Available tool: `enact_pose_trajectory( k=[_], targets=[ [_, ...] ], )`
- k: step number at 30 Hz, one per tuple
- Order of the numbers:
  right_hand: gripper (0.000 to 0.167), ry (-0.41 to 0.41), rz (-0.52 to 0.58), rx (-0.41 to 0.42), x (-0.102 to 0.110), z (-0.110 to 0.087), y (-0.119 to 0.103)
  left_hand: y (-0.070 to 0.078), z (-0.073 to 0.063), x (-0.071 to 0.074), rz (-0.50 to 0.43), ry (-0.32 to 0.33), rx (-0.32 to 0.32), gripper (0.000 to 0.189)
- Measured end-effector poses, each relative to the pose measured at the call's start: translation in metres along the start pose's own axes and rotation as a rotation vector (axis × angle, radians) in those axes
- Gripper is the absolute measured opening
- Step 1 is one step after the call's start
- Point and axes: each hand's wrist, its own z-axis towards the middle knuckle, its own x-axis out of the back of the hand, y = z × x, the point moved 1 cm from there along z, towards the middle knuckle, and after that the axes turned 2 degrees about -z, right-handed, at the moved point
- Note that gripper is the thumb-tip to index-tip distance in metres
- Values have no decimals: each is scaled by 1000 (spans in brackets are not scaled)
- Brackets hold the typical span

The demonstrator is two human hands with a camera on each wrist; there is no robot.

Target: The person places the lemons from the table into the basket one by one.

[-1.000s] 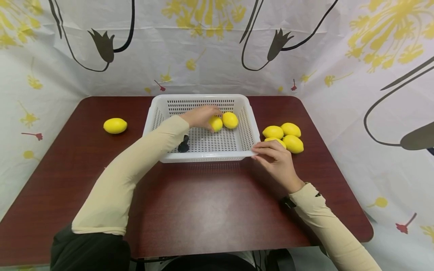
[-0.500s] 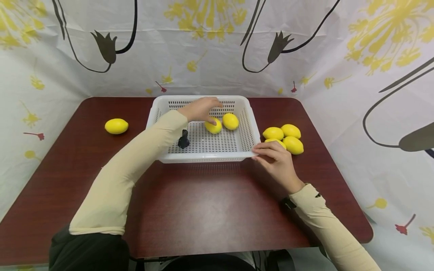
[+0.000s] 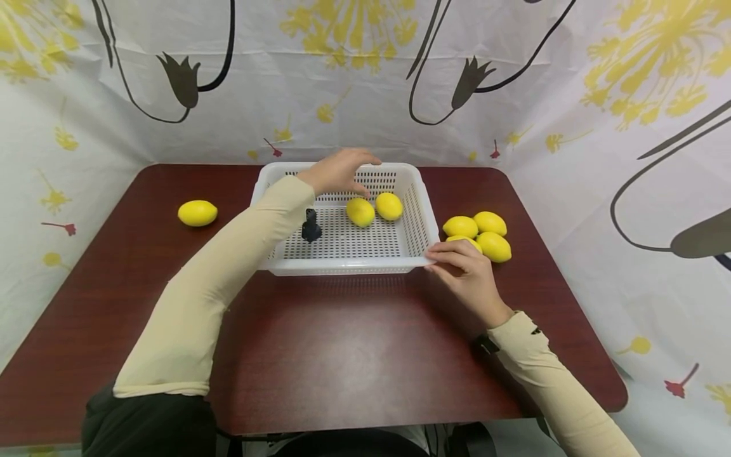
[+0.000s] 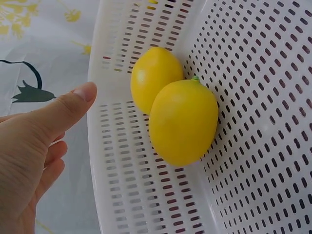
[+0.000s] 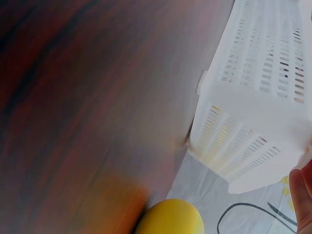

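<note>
Two yellow lemons, one on the left and one on the right, lie side by side in a white perforated plastic basket. My left hand is above the basket's back part, holding nothing, its fingers relaxed and apart from the lemons. In the left wrist view the left hand's thumb points toward the basket's rim, and both lemons touch each other. My right hand pinches the rim at the basket's front right corner; the right wrist view catches only part of its fingers.
Several lemons sit grouped on the brown table right of the basket. A single lemon lies at the table's left. A black object, worn at the left wrist, shows over the basket. A patterned cloth hangs behind.
My left hand has let go of the left lemon and risen back and up, leaving it beside the other one in the basket. The right hand stays at the rim.
</note>
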Motion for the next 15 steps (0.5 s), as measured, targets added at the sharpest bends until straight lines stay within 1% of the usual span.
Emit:
enact_pose_trajectory(
  k=[5, 11, 15],
  targets=[
    [43, 2, 0, -3, 0, 0, 0, -3, -3, 1, -24, 20, -6, 78],
    [41, 2, -2, -7, -1, 0, 0, -8, -10, 3, -38, 41, 1, 77],
    [45, 7, -3, -6, -1, 0, 0, -9, -16, 5, -31, 46, 8, 76]
  ],
)
